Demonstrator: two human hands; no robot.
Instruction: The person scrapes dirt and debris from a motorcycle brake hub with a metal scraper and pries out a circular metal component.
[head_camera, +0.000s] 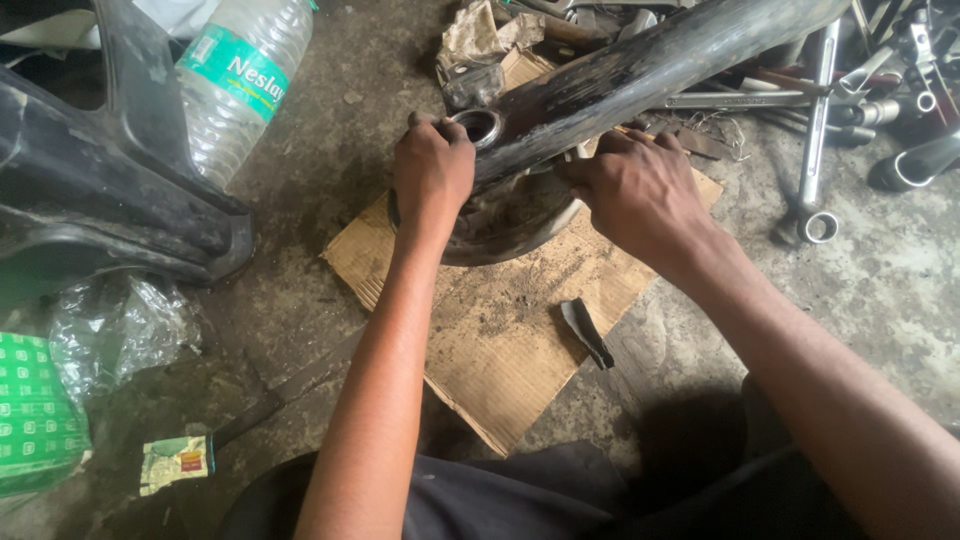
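A long dark metal arm (640, 70) with a round bearing hole (478, 126) at its end lies across a round greasy metal drum (510, 225) on a piece of cardboard (500, 320). My left hand (432, 170) grips the end of the arm beside the hole, fingers curled over the edge. My right hand (635, 190) is closed around the arm and the drum's rim just right of it. What the fingertips hold underneath is hidden.
A black plastic part (110, 190) and a clear water bottle (240, 80) lie at the left. Wrenches and sockets (815, 130) are scattered at the upper right. A green box (35, 420), crumpled plastic (120, 330) and a black rubber strip (587, 333) lie on the concrete floor.
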